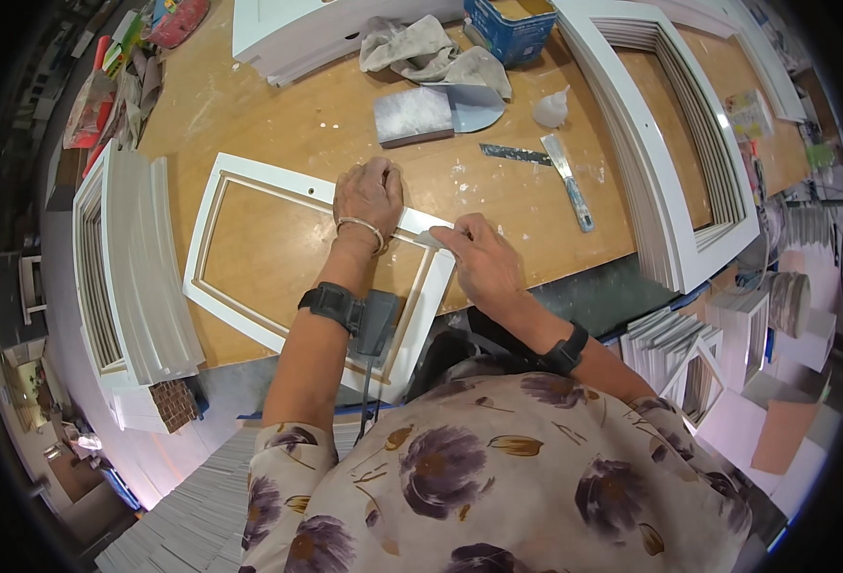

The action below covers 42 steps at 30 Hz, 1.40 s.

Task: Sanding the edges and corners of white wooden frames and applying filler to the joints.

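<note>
A white rectangular frame (pixel 233 307) with an open middle lies at a slant on the wooden worktable, its near corner jutting past the table edge. My left hand (pixel 368 197) is closed over its far rail, fingers curled and the fingertips hidden. In my right hand (pixel 486 265), a small grey piece that looks like folded sandpaper (pixel 430 239) is pinched between thumb and fingers. It presses on the frame's inner corner at the right. A grey pad-shaped thing with a cord (pixel 377 321) sits below my left wrist, partly hidden.
Stacked white frames stand left (pixel 145 277) and right (pixel 646 153) on the worktable (pixel 278 124). Beyond my hands lie a dusty sanding block (pixel 414 116), a crumpled cloth (pixel 412 50), a blue box (pixel 512 33), a small white bottle (pixel 550 108), a dark blade (pixel 515 154) and a putty knife (pixel 569 183).
</note>
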### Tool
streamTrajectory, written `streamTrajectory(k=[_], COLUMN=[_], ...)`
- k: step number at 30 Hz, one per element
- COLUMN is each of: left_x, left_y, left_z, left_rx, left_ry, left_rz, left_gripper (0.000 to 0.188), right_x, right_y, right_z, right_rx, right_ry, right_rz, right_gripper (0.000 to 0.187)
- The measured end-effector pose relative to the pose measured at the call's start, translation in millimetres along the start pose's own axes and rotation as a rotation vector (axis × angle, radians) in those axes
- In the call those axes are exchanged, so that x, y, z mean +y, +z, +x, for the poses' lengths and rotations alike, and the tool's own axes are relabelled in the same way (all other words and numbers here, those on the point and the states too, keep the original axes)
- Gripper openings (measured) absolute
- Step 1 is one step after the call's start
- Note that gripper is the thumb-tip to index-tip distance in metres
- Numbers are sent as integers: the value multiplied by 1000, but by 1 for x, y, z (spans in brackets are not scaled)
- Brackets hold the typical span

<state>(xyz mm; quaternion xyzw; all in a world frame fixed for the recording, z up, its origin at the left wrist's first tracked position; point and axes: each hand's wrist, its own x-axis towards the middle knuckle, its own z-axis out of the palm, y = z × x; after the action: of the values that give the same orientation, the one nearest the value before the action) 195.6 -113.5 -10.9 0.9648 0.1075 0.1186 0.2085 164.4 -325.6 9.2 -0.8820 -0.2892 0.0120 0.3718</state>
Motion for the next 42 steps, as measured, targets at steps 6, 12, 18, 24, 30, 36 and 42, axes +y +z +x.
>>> streamTrajectory(k=[6,12,18,24,30,36,42], left_x=[-4,2,3,2,0,-1,-2], left_y=[2,0,-3,1,1,3,5], left_z=[-2,-2,-1,-1,-2,-1,-1], left_rx=[23,-40,-56,11,-11,-1,13], left_ry=[25,-26,-39,-3,-1,-12,2], left_rz=[-6,6,-15,9,-1,16,24], left_gripper=[15,16,16,14,13,13,13], right_x=[-2,1,1,-2,1,-1,23], right_y=[-1,1,1,4,6,4,-24], right_z=[-10,-5,-10,-6,-12,-11,-23], right_rx=[6,61,70,83,91,85,-119], right_ry=[9,13,-11,1,12,34,205], right_rz=[-23,-19,-40,-23,-10,8,334], right_gripper=[29,28,26,26,25,26,32])
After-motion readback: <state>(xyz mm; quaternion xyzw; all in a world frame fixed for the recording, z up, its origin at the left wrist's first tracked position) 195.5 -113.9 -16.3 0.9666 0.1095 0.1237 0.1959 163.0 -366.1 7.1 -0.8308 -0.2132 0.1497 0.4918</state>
